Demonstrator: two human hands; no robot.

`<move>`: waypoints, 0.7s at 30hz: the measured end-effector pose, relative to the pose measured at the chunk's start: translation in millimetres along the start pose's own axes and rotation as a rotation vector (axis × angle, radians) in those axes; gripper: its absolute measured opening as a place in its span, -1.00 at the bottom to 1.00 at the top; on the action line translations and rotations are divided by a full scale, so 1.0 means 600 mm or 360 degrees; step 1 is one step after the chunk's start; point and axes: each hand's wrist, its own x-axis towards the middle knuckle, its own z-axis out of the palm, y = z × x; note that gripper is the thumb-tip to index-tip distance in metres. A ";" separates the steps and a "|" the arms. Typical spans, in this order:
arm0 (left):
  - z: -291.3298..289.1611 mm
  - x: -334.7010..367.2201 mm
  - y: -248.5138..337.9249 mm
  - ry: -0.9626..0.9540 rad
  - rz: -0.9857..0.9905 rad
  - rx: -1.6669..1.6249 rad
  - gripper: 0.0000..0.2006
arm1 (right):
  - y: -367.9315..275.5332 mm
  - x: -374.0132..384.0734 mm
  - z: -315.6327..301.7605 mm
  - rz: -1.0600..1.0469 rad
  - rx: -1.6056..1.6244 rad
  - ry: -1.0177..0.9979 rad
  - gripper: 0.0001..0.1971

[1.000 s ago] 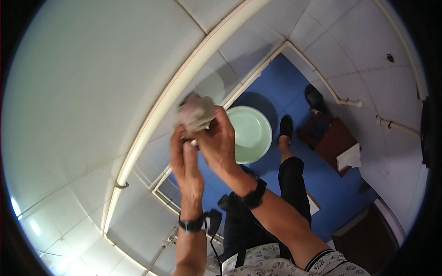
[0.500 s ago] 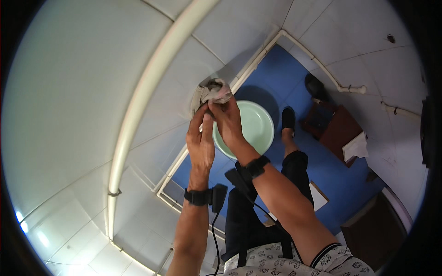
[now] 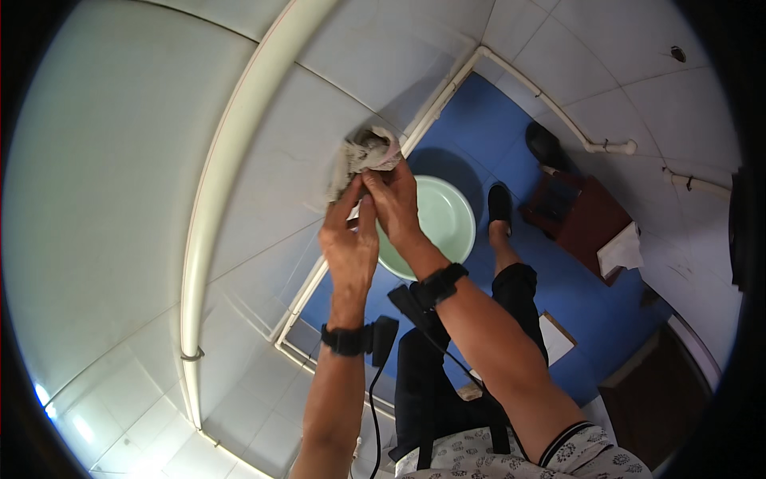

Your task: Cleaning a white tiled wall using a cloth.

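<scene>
A crumpled grey cloth (image 3: 373, 153) is bunched up in front of me, close to the white tiled wall on the left. My right hand (image 3: 393, 203) grips its lower right part with bent fingers. My left hand (image 3: 347, 247) holds the cloth's lower left edge, fingertips meeting those of the right hand; some of its fingers are hidden behind the folds. Below the hands, a pale green basin (image 3: 443, 219) rests on the blue floor, partly covered by my right hand and wrist.
A thick cream pipe (image 3: 231, 152) runs along the left wall, and a thinner pipe (image 3: 439, 108) follows the wall's base. To the right stand a brown box-like stool (image 3: 582, 227) with white paper (image 3: 621, 251) at its edge and a dark shoe (image 3: 545, 145). My own shod foot (image 3: 499, 203) is beside the basin.
The cloth has shifted slightly up and left and looks looser at its left side. My left hand's fingers have spread a little; the view has turned slightly.
</scene>
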 end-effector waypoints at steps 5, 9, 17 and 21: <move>0.017 0.022 -0.009 -0.0124 -0.0054 0.0078 -0.67 | 0.000 0.028 -0.025 0.0139 -0.0079 0.0073 -0.59; -0.057 -0.014 0.067 0.0071 0.0124 0.0030 -0.68 | -0.091 -0.029 0.049 0.0150 -0.0111 -0.0061 -0.64; -0.103 -0.047 0.122 0.0250 0.0342 -0.0044 -0.69 | -0.162 -0.060 0.125 -0.0302 -0.0442 -0.0265 -0.54; -0.009 0.003 0.023 0.0045 0.0234 0.0217 -0.68 | -0.032 0.009 0.017 -0.0110 -0.0460 0.0128 -0.67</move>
